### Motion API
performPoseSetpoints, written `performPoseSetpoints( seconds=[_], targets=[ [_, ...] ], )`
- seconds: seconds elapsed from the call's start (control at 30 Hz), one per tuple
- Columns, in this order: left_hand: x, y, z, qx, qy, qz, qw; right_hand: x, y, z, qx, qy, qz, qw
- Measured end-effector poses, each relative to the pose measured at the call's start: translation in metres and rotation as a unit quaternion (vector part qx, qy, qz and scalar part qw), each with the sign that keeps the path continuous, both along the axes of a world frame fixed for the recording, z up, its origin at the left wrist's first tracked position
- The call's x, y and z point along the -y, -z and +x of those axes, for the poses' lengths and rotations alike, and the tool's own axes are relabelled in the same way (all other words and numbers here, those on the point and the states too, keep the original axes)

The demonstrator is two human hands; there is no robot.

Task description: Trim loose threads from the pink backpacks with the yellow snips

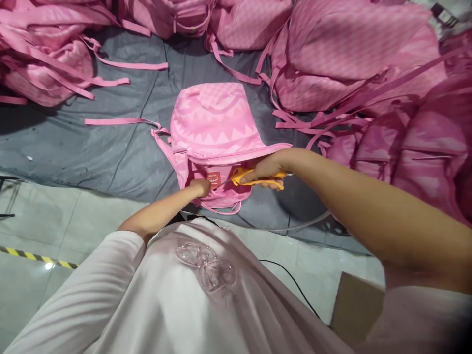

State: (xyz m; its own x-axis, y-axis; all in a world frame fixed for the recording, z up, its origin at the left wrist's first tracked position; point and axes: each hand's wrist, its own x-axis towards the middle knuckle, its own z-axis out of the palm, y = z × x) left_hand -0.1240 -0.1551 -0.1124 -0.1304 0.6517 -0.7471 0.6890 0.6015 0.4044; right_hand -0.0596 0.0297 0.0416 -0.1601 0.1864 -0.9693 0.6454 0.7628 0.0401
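Note:
A pink backpack (217,118) with a paler jagged pattern lies with its main opening towards me. Inside the opening shows a red label (214,179). My left hand (201,187) is closed on the bag's near opening edge, beside the label; its fingertips are partly hidden. In my right hand (267,169) is a yellow-orange air blow gun (241,176), gripped by its body. Its thin metal nozzle points left into the opening, close to my left hand. One loose strap (118,121) stretches out to the left of the bag.
A dark grey cloth (121,152) covers the work surface. Pink backpacks lie heaped at the left (47,54), the back (250,24) and the right (354,44), straps trailing inwards. A clear hose (295,226) runs along the near edge. A brown box (354,307) stands on the floor.

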Motion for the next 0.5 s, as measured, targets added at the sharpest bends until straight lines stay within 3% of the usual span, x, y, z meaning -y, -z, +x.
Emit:
performPoseSetpoints(
  seconds=[0.07,0.17,0.3,0.4,0.5],
  targets=[
    [0.012,-0.014,0.015,0.024,0.008,0.016,1.000,0.002,-0.009,-0.005,0.052,0.032,-0.026,0.998],
    [0.048,-0.032,0.046,0.015,0.037,0.077,0.996,0.004,-0.011,-0.010,0.039,0.043,-0.004,0.998],
    [0.077,-0.034,0.074,-0.055,0.109,0.210,0.970,-0.002,0.002,-0.009,0.027,0.090,0.029,0.995],
    [0.056,-0.028,0.077,-0.053,0.055,0.163,0.984,-0.007,0.019,0.001,-0.109,0.109,0.072,0.985],
    [0.023,-0.023,0.081,-0.020,0.041,0.056,0.997,-0.006,0.037,0.015,-0.319,0.097,0.144,0.932]
  ],
)
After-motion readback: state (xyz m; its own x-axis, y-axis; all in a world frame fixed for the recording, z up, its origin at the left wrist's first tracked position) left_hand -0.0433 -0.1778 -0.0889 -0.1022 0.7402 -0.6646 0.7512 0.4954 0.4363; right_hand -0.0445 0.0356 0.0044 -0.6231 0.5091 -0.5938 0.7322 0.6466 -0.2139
